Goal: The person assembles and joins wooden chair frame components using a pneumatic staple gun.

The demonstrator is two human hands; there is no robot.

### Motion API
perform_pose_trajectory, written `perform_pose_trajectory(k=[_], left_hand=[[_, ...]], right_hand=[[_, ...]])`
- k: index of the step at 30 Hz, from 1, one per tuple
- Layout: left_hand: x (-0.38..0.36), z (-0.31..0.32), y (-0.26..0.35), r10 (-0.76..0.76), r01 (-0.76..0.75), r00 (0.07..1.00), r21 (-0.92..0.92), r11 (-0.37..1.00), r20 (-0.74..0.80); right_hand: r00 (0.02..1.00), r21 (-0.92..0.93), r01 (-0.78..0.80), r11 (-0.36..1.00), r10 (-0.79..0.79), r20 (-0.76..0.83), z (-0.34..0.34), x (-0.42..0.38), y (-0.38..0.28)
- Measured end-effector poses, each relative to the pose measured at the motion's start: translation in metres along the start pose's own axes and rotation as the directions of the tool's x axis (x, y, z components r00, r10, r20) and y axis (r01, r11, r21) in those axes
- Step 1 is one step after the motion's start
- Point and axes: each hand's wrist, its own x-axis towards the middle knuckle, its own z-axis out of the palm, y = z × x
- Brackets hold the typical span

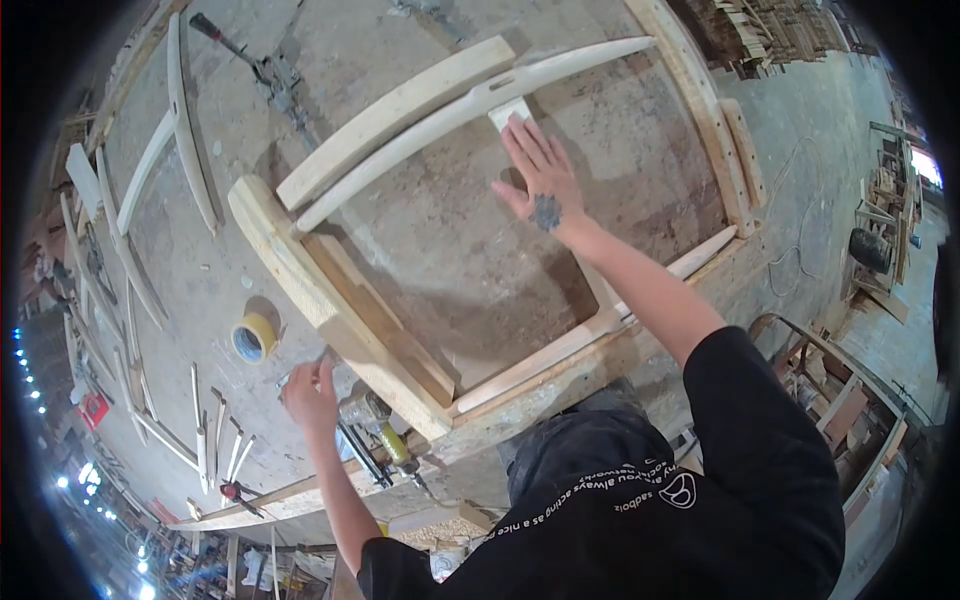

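Note:
My right hand [545, 185] lies with fingers stretched over a pale wooden slat [512, 113], near where the slat meets a long curved rail [420, 138]. Most of the slat is hidden under the hand and forearm. The slat spans a wooden frame, with its lower end at the near rail [540, 360]. On the left, my left hand [312, 398] is held with curled fingers beside a thick wooden side piece [335, 318]. A thin greyish thing shows at its fingertips, too small to name. Close to this hand is a nail gun [372, 430].
A roll of tape [253, 338] stands on the worktable [240, 270]. A clamp [272, 75] lies at the back. Curved wooden pieces [185, 130] and thin sticks [203, 440] are on the left. A drilled wooden block [742, 150] lies along the frame's right side.

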Motion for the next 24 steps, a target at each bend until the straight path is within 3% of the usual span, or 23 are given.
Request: perform_pose_trajectory(k=[1, 4, 7, 10, 11, 13, 15, 17, 20, 23, 24], left_hand=[[0.017, 0.009, 0.023, -0.102, 0.106, 0.994, -0.107, 0.989, 0.04], [0.079, 0.063, 0.047, -0.019, 0.03, 0.916, 0.022, 0.999, -0.401], [0.101, 0.082, 0.061, -0.009, 0.011, 0.886, 0.001, 1.0, -0.463], [0.1, 0.081, 0.06, -0.103, 0.105, 0.917, -0.015, 0.994, -0.386], [0.1, 0.08, 0.061, -0.102, 0.106, 0.919, -0.01, 0.994, -0.382], [0.102, 0.08, 0.06, -0.095, 0.101, 0.921, -0.004, 0.995, -0.377], [0.102, 0.081, 0.055, -0.099, 0.104, 0.929, -0.007, 0.995, -0.356], [0.106, 0.083, 0.053, -0.103, 0.103, 0.934, -0.017, 0.994, -0.343], [0.1, 0.082, 0.055, -0.131, 0.127, 0.942, -0.034, 0.991, -0.31], [0.102, 0.082, 0.052, -0.158, 0.154, 0.939, -0.037, 0.987, -0.304], [0.101, 0.082, 0.053, -0.165, 0.161, 0.94, -0.041, 0.986, -0.3]], right_hand=[[1.0, 0.006, 0.012, 1.0, -0.012, -0.007, 0.0, 0.0, 0.002], [0.993, 0.124, 0.049, 0.991, -0.035, -0.113, -0.005, 0.001, 0.011], [0.956, 0.255, 0.126, 0.959, -0.049, -0.288, -0.021, 0.043, 0.028], [0.858, 0.207, 0.239, 0.949, -0.107, -0.502, -0.042, 0.144, 0.036], [0.814, 0.178, 0.26, 0.949, -0.117, -0.569, -0.05, 0.179, 0.031], [0.658, -0.138, 0.299, 0.944, -0.309, -0.687, -0.033, 0.237, 0.043], [0.7, -0.194, 0.327, 0.925, -0.375, -0.608, -0.011, 0.244, 0.036], [0.889, 0.018, 0.339, 0.941, -0.314, -0.333, 0.01, 0.213, 0.015], [0.871, -0.007, 0.381, 0.925, -0.362, -0.332, 0.006, 0.225, 0.024], [0.902, -0.116, 0.339, 0.934, -0.357, -0.241, 0.004, 0.288, 0.042], [0.923, 0.126, 0.31, 0.942, -0.267, -0.277, 0.006, 0.318, 0.041]])
